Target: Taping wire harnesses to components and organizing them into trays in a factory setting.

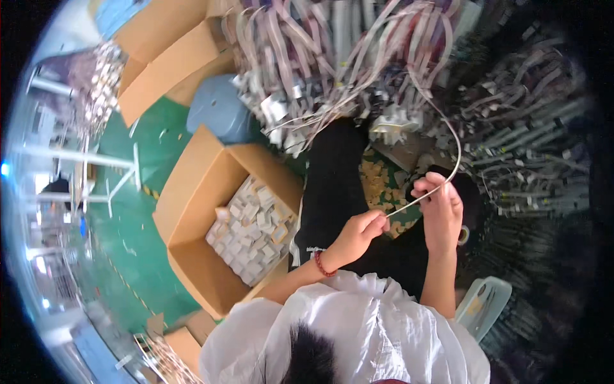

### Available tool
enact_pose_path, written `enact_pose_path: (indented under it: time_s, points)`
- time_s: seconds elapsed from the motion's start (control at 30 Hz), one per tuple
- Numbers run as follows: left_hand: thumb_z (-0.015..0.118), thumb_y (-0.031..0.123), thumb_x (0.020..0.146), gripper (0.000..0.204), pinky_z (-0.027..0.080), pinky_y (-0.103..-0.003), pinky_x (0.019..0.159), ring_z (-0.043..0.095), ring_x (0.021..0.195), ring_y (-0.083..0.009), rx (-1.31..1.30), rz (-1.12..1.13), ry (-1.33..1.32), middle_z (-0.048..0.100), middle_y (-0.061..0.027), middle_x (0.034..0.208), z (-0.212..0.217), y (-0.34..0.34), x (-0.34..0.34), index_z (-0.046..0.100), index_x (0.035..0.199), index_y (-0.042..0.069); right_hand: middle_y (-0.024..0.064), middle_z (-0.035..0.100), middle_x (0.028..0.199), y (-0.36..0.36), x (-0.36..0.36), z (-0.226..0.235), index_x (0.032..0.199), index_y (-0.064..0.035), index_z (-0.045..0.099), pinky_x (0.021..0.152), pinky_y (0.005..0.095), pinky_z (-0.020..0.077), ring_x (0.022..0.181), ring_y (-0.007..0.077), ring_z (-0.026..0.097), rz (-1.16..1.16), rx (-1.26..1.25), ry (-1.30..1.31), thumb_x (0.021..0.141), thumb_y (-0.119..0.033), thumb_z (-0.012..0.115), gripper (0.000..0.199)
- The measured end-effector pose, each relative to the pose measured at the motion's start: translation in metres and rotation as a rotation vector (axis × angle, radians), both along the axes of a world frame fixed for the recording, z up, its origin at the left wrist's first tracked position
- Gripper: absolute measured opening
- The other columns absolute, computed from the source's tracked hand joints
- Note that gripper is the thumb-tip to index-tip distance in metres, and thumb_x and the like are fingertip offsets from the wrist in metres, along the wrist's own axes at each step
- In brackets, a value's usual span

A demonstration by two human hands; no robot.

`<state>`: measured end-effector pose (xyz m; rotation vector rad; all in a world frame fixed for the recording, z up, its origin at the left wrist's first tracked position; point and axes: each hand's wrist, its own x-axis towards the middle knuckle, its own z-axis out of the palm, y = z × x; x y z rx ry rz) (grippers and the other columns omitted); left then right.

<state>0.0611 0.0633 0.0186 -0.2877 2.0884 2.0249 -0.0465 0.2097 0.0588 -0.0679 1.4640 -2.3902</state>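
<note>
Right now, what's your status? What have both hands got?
Left hand and right hand: each grip pinched shut on one thin pale cable. Cable loops up into the cable heap. Open cardboard box at left, clear of hands.

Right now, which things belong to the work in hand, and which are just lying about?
In hand: thin pale cable, pinched by left hand and right hand; heap of similar cables it runs from.

Lying about: open cardboard box of small pale parts, blue stool, second box.

Bright, even daylight fills the middle; glare washes out the rim from eight to ten o'clock. Strong fisheye bending at the edges, black corners, soft blur and dimness toward three o'clock.
</note>
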Motion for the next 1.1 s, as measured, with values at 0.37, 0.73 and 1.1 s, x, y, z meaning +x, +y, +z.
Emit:
enact_pose_path:
  time_s: [0.37,0.73,1.1]
  points:
    - [0.041,0.029,0.1,0.032,0.041,-0.019,0.054,0.049,0.06,-0.0069,0.422,-0.008,-0.01,0.056,-0.0029,0.081,-0.016,-0.06,0.027,0.055,0.109,0.002,0.0076,0.066,0.085,-0.031,0.042,-0.014,0.089,0.0043,0.066,0.065,0.0249,0.0474,0.073,0.0135,0.059,0.276,0.678,0.435,0.089,-0.007,0.058,0.014]
    - [0.06,0.001,0.072,0.06,0.045,-0.042,0.095,0.043,0.12,-0.0345,-1.186,0.386,-0.462,0.041,-0.0086,0.135,-0.285,-0.252,0.119,0.042,0.128,0.013,0.0111,0.065,0.087,-0.031,0.028,-0.038,0.098,0.0022,0.061,0.065,0.0274,0.0553,0.069,0.0152,0.063,0.27,0.225,-0.336,0.086,-0.005,0.062,0.014]
    - [0.056,0.03,0.086,0.047,0.048,-0.04,0.081,0.058,0.094,-0.0299,-0.724,0.86,-0.397,0.058,-0.0191,0.104,-0.265,-0.254,0.131,0.05,0.12,-0.002,0.0127,0.067,0.09,-0.06,0.015,-0.041,0.093,0.0005,0.063,0.07,0.0299,0.0566,0.075,0.0179,0.066,0.233,0.316,-0.38,0.084,-0.003,0.064,0.01]
